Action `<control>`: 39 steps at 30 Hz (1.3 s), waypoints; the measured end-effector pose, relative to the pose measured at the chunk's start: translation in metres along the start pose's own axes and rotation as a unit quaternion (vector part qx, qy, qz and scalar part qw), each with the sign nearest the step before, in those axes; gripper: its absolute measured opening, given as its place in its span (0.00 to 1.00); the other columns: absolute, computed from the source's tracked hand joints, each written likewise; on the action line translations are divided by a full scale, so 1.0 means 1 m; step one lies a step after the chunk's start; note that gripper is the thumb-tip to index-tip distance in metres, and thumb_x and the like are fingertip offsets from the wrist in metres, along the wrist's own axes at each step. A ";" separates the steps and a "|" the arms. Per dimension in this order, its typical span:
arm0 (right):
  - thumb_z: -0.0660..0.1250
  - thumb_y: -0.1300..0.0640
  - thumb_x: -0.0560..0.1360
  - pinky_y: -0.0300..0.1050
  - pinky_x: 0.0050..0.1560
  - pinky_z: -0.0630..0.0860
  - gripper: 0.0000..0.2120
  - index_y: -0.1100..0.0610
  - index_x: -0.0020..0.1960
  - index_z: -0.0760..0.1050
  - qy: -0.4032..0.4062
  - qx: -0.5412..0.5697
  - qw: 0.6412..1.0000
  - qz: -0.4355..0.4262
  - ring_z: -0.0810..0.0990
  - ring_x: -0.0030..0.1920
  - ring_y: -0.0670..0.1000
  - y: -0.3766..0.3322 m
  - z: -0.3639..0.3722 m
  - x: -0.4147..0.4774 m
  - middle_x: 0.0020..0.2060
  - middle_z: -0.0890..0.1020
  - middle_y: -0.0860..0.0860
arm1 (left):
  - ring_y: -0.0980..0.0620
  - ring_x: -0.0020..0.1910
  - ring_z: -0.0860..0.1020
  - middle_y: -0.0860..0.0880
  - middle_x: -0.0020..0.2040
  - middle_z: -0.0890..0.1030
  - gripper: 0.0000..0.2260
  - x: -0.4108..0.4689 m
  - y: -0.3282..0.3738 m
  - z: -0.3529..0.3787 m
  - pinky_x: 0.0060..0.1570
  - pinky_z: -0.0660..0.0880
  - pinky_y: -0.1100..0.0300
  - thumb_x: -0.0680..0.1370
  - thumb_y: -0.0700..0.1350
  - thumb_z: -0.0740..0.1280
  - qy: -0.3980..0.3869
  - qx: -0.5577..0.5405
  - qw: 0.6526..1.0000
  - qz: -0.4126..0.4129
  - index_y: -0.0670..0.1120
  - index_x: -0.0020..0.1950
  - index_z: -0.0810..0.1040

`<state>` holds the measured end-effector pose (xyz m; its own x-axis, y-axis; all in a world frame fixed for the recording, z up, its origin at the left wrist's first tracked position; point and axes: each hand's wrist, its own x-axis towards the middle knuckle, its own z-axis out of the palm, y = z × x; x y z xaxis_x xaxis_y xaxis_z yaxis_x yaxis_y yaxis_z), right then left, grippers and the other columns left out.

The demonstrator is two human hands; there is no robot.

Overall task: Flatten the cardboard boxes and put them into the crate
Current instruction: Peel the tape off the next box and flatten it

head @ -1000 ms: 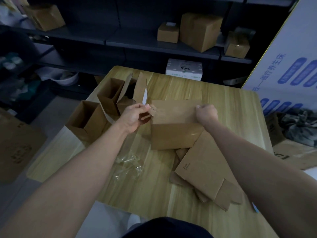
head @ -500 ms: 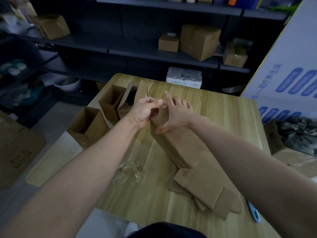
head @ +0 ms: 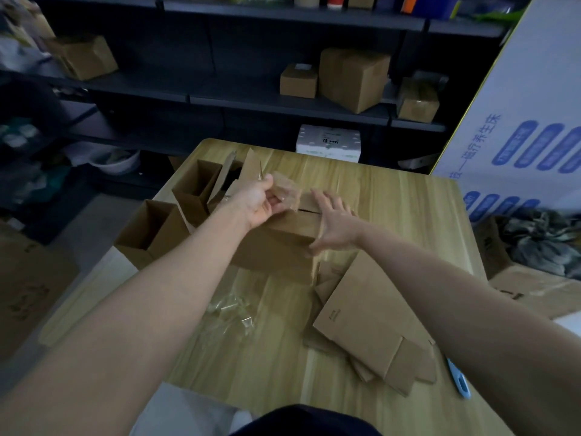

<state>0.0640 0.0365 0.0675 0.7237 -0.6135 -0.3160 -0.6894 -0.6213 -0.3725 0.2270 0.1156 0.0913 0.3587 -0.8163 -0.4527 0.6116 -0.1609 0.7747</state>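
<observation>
The left hand [head: 259,204] is raised over the far left end of the cardboard box [head: 276,251], its fingers pinching a crumpled strip [head: 286,194] of brownish, tape-like stuff. The right hand [head: 334,229] lies palm-down on the box's top, fingers straight and spread, thumb over the near edge. The box sits mid-counter [head: 393,209]. Just right of it, and nearer, lies a pile of flattened boxes [head: 364,319]. Two open boxes [head: 151,234] stand at the left edge. Clear scraps [head: 231,309] lie in front, and a blue cutter [head: 459,377] lies near the right edge. Bare wood shows beyond the right hand.
</observation>
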 end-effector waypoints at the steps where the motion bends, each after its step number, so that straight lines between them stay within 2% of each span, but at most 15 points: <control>1: 0.76 0.40 0.62 0.64 0.74 0.47 0.61 0.46 0.76 0.33 -0.008 -0.006 1.000 0.006 0.42 0.76 0.62 -0.003 0.005 0.001 0.77 0.40 0.54 | 0.49 0.40 0.82 0.43 0.41 0.82 0.11 -0.001 -0.005 0.005 0.36 0.82 0.54 0.83 0.44 0.55 -0.001 0.016 1.000 -0.010 0.40 0.50 0.74; 3: 0.75 0.37 0.62 0.64 0.74 0.45 0.62 0.47 0.76 0.32 -0.019 -0.030 0.999 0.013 0.41 0.76 0.62 -0.006 0.011 0.001 0.77 0.40 0.56 | 0.50 0.37 0.82 0.44 0.37 0.82 0.12 0.000 -0.011 0.005 0.30 0.81 0.56 0.83 0.44 0.55 0.009 0.022 1.000 -0.019 0.40 0.47 0.74; 5: 0.74 0.36 0.62 0.63 0.74 0.45 0.62 0.48 0.76 0.32 -0.025 -0.048 0.999 0.007 0.40 0.76 0.62 -0.007 0.013 0.000 0.77 0.39 0.56 | 0.49 0.38 0.81 0.44 0.37 0.80 0.12 0.000 -0.014 -0.001 0.34 0.82 0.55 0.83 0.44 0.55 0.012 0.021 0.999 -0.022 0.40 0.46 0.74; 8: 0.74 0.37 0.63 0.63 0.74 0.47 0.61 0.51 0.77 0.34 -0.026 -0.050 0.998 -0.014 0.40 0.76 0.61 -0.013 0.011 0.003 0.77 0.39 0.56 | 0.52 0.29 0.80 0.45 0.33 0.76 0.12 -0.004 -0.018 -0.006 0.36 0.81 0.54 0.83 0.42 0.56 0.040 0.014 0.999 -0.013 0.40 0.43 0.73; 10: 0.75 0.40 0.63 0.62 0.74 0.54 0.59 0.52 0.78 0.38 -0.020 -0.030 0.999 -0.026 0.47 0.76 0.61 -0.010 0.010 0.003 0.76 0.43 0.55 | 0.52 0.25 0.77 0.47 0.32 0.72 0.09 -0.002 -0.017 -0.014 0.32 0.80 0.54 0.82 0.41 0.57 0.088 0.001 0.996 -0.014 0.41 0.44 0.72; 12: 0.77 0.45 0.62 0.59 0.72 0.61 0.57 0.50 0.77 0.41 -0.012 0.010 1.000 -0.024 0.56 0.73 0.60 0.003 0.010 0.000 0.75 0.48 0.54 | 0.54 0.28 0.73 0.48 0.34 0.71 0.05 0.002 -0.010 -0.031 0.28 0.78 0.58 0.82 0.41 0.58 0.148 -0.003 0.989 -0.017 0.43 0.49 0.73; 15: 0.78 0.46 0.61 0.59 0.71 0.62 0.57 0.47 0.76 0.43 -0.009 0.014 1.000 -0.013 0.59 0.72 0.59 0.022 0.014 -0.006 0.74 0.51 0.52 | 0.56 0.28 0.66 0.50 0.33 0.67 0.06 0.002 -0.004 -0.052 0.34 0.78 0.64 0.82 0.43 0.58 0.194 0.063 0.979 -0.023 0.45 0.48 0.73; 18: 0.77 0.44 0.62 0.61 0.74 0.52 0.58 0.49 0.77 0.41 -0.040 -0.071 0.997 0.000 0.50 0.75 0.60 0.016 0.021 0.000 0.76 0.48 0.54 | 0.55 0.26 0.64 0.49 0.33 0.64 0.03 -0.006 -0.009 -0.048 0.36 0.77 0.65 0.78 0.43 0.59 0.155 0.098 0.981 -0.062 0.44 0.47 0.70; 21: 0.75 0.40 0.63 0.64 0.74 0.41 0.61 0.52 0.77 0.35 -0.071 -0.111 0.991 -0.020 0.37 0.76 0.59 -0.010 0.031 0.009 0.77 0.39 0.53 | 0.57 0.22 0.60 0.51 0.31 0.62 0.09 -0.012 -0.017 -0.034 0.24 0.65 0.65 0.77 0.47 0.61 0.078 0.107 0.987 -0.093 0.41 0.48 0.71; 25: 0.74 0.36 0.62 0.64 0.73 0.43 0.60 0.52 0.78 0.38 -0.049 -0.173 0.983 -0.036 0.45 0.76 0.59 -0.027 0.043 0.015 0.76 0.49 0.55 | 0.58 0.21 0.59 0.52 0.30 0.63 0.09 -0.018 -0.018 -0.028 0.21 0.58 0.67 0.75 0.46 0.68 0.009 0.226 0.970 -0.087 0.43 0.43 0.71; 27: 0.73 0.36 0.62 0.64 0.74 0.44 0.58 0.53 0.78 0.41 -0.024 -0.180 0.982 -0.048 0.50 0.75 0.58 -0.021 0.039 0.017 0.75 0.53 0.54 | 0.58 0.28 0.68 0.51 0.33 0.72 0.07 -0.020 -0.012 -0.040 0.26 0.63 0.65 0.73 0.43 0.72 0.021 0.401 0.914 -0.059 0.43 0.42 0.75; 29: 0.73 0.37 0.61 0.63 0.74 0.43 0.58 0.53 0.78 0.43 -0.008 -0.177 0.981 -0.078 0.51 0.74 0.57 -0.018 0.029 0.020 0.74 0.54 0.53 | 0.55 0.40 0.74 0.50 0.41 0.78 0.07 -0.021 -0.007 -0.053 0.34 0.68 0.62 0.72 0.42 0.73 0.054 0.507 0.860 -0.023 0.41 0.47 0.79; 33: 0.74 0.38 0.61 0.61 0.75 0.44 0.55 0.53 0.77 0.46 0.029 -0.166 0.981 -0.095 0.54 0.73 0.56 -0.015 0.001 0.023 0.71 0.57 0.52 | 0.52 0.53 0.74 0.50 0.49 0.79 0.02 -0.021 0.012 -0.074 0.58 0.70 0.54 0.73 0.42 0.71 0.140 0.522 0.840 0.054 0.46 0.45 0.81; 36: 0.75 0.39 0.61 0.61 0.75 0.45 0.56 0.53 0.77 0.47 0.051 -0.165 0.982 -0.076 0.54 0.72 0.56 0.002 -0.016 0.022 0.71 0.57 0.52 | 0.51 0.50 0.74 0.51 0.45 0.78 0.03 -0.019 0.021 -0.098 0.60 0.72 0.52 0.76 0.42 0.69 0.199 0.487 0.847 0.075 0.48 0.42 0.79; 39: 0.75 0.40 0.59 0.58 0.75 0.46 0.55 0.53 0.76 0.48 0.055 -0.152 0.984 -0.081 0.54 0.71 0.56 0.006 -0.017 0.020 0.70 0.58 0.51 | 0.49 0.52 0.76 0.47 0.50 0.80 0.04 -0.011 0.017 -0.111 0.59 0.73 0.54 0.76 0.41 0.68 0.256 0.458 0.847 0.085 0.45 0.49 0.81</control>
<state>0.0740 0.0118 0.0735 0.8282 -0.5335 -0.1716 -0.5555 -0.8218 -0.1263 0.3121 0.1836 0.0603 0.7895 -0.5607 -0.2498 -0.2000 -0.6197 0.7589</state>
